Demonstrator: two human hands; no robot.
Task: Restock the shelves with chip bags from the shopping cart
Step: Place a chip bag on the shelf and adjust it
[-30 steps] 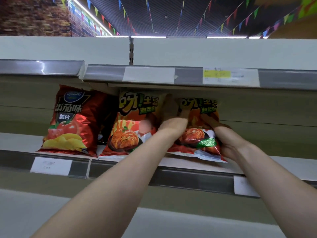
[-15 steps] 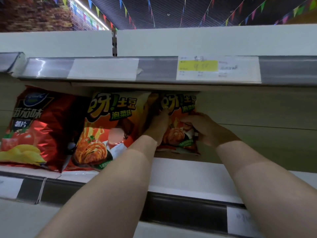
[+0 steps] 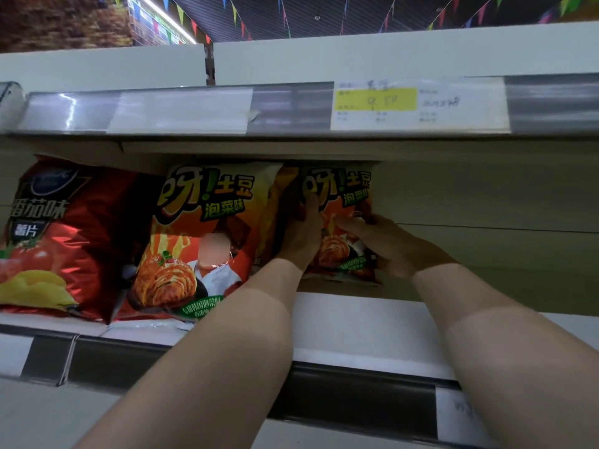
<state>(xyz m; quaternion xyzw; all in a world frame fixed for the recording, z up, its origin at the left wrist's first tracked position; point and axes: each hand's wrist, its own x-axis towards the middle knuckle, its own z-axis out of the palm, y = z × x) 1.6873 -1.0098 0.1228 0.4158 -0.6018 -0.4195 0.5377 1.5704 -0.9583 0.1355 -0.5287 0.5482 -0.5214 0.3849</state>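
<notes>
Head view: the orange chip bag (image 3: 343, 202) stands upright far back on the shelf (image 3: 356, 322) — long axis vertical — just right of its twin bag (image 3: 201, 241). The left hand (image 3: 303, 234) grips its left edge and the right hand (image 3: 385, 244) its right side, both equally near.

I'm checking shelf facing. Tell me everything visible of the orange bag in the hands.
The orange bag is glossy, foil-like, with yellow and green lettering above a food picture. It stands upright, deep on the shelf, right of a matching bag. The left hand grips its left edge; the right hand grips its lower right, hiding part of the front.
</notes>
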